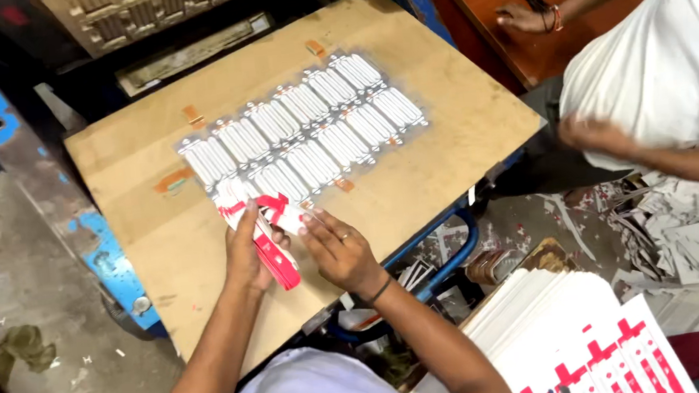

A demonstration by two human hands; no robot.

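Note:
A die-cut white sheet of several flat carton blanks (pixel 309 132) lies on a brown board (pixel 461 117). At the sheet's near left corner, my left hand (pixel 244 254) grips a stack of red-and-white punched-out card pieces (pixel 274 251), held on edge against the board. My right hand (pixel 339 249) presses its fingers on the top white piece of that stack, beside the sheet's edge. A ring and a dark wristband show on my right hand.
Another person in a white shirt (pixel 670 63) leans over at the right, one hand (pixel 524 17) on a brown table, the other arm (pixel 661 149) low. A stack of printed red-and-white sheets (pixel 586 345) stands at the bottom right. Paper scraps (pixel 695 232) cover the floor. A blue machine frame (pixel 113 270) edges the board.

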